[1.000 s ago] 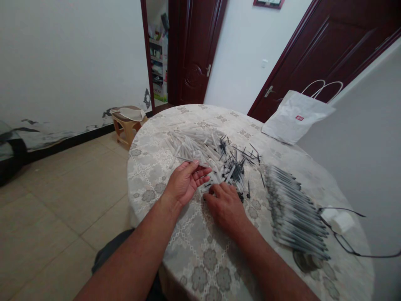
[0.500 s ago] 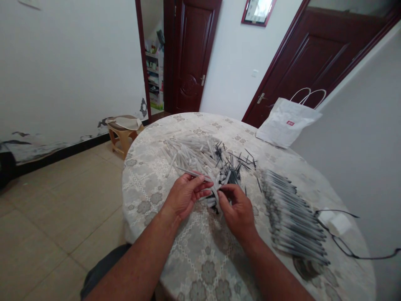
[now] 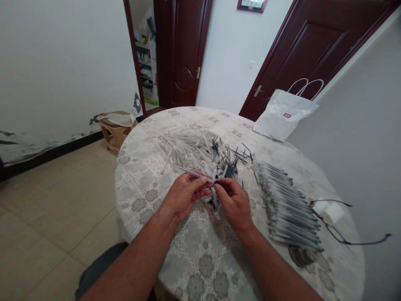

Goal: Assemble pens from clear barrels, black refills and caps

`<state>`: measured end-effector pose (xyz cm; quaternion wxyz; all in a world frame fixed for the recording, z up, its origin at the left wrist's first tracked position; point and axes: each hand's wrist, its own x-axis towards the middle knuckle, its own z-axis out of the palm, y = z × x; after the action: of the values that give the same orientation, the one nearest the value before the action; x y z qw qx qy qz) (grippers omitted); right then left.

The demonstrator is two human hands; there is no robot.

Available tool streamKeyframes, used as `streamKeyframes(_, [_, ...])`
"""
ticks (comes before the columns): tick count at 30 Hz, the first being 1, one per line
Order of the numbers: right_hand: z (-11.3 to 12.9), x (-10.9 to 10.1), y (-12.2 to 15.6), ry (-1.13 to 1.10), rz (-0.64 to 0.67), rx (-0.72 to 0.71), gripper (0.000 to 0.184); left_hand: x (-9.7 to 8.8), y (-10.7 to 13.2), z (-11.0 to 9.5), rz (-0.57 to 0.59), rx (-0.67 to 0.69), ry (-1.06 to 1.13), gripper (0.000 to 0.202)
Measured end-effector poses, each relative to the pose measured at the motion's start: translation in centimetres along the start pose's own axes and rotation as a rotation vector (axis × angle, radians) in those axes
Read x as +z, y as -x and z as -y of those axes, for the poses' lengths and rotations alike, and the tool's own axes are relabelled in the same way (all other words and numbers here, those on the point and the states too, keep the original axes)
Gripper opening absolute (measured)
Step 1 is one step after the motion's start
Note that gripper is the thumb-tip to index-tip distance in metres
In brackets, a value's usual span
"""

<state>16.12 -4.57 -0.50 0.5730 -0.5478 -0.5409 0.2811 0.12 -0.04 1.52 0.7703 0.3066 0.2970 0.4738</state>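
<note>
A slim whitish pen barrel (image 3: 185, 169) lies across the fingers of my left hand (image 3: 181, 193), pinched under the thumb, its far end pointing up and left. My right hand (image 3: 234, 202) has thumb and forefinger pressed together at the barrel's right end; what small part sits between them, if any, is hidden. Just beyond both hands spreads a pile of loose white pen barrels (image 3: 180, 148). Thin black refills (image 3: 231, 168) are scattered to its right. Small white and black pieces (image 3: 207, 196) show partly below and between my hands.
Right of my hands lies a long stack of pens (image 3: 291, 209), with a round dark object (image 3: 302, 256) by its near end. Eyeglasses (image 3: 346, 241) and a white block (image 3: 332, 212) are farther right. A white paper bag (image 3: 282, 117) stands at the back of the round table (image 3: 200, 259).
My right hand has come up to the right end of the barrel, closing the small gap to my left hand. The whole view has shifted slightly; the left hand keeps its hold.
</note>
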Motion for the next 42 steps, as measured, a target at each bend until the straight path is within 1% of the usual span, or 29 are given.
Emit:
streamKeyframes(9, [-0.4,-0.1,-0.2,-0.001,0.034,-0.009,0.02,0.1,0.0,0.0,-0.013,0.021,-0.038,0.025])
streamKeyframes(15, [-0.2,-0.2,-0.2,0.072,0.042,-0.074,0.016,-0.1,-0.1,0.3,-0.014,0.054,-0.083,0.025])
streamKeyframes(20, [-0.2,-0.2,-0.2,0.015,0.018,-0.029,0.019,-0.2,-0.2,0.5,0.012,0.063,-0.135,0.027])
streamKeyframes(25, [0.1,-0.3,-0.1,0.032,0.026,-0.051,0.016,-0.3,-0.2,0.5,-0.008,0.056,-0.143,0.028])
streamKeyframes(29, [0.5,-0.5,-0.1,0.001,0.057,0.014,0.022,-0.3,-0.1,0.3,0.016,0.05,-0.177,0.029])
streamKeyframes(32, [0.6,-0.6,-0.1,0.045,0.086,0.043,0.028,-0.3,-0.1,0.2,0.025,0.046,-0.212,0.029])
streamKeyframes(36, [0.6,-0.8,0.0,0.14,0.118,0.02,0.043,-0.2,-0.1,0.4,0.045,0.043,-0.253,0.03])
streamKeyframes(37, [0.6,-0.8,0.1,0.157,0.119,0.002,0.044,-0.1,-0.1,0.5,0.048,0.039,-0.258,0.031])
streamKeyframes(38, [0.5,-0.9,0.2,0.17,0.119,-0.016,0.042,0.0,-0.1,0.6,0.05,0.037,-0.258,0.031])
streamKeyframes(41, [0.6,-1.1,0.2,0.181,0.102,-0.067,0.024,0.3,-0.3,1.0,0.038,0.044,-0.231,0.032])
streamKeyframes(42, [0.6,-1.1,0.2,0.186,0.097,-0.079,0.022,0.4,-0.3,1.0,0.032,0.047,-0.22,0.032])
